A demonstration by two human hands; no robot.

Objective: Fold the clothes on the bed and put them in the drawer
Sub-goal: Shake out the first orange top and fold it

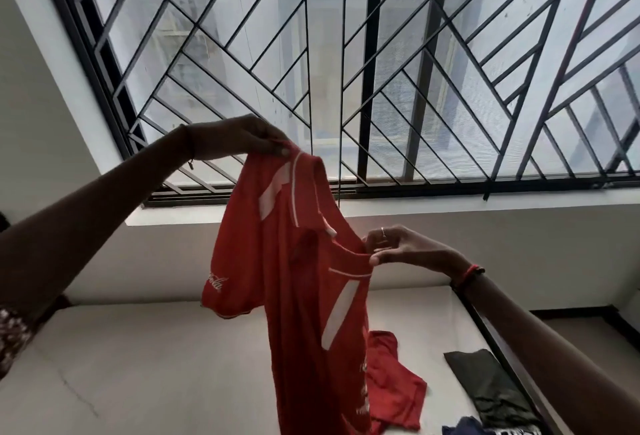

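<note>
A red T-shirt [294, 296] with white stripes and white lettering on its sleeve hangs in the air above the bed [138, 365]. My left hand [239, 138] is raised high and pinches one shoulder of the shirt. My right hand [401, 249], lower and to the right, pinches the edge at the collar or other shoulder. The shirt's lower part trails down onto the mattress, where a red part [394, 389] lies crumpled. No drawer is in view.
A dark folded garment [485, 386] lies on the bed at the right, with a blue cloth [464, 429] at the bottom edge. A dark bed frame rail [491, 327] runs along the right side. A large barred window [346, 71] fills the wall behind.
</note>
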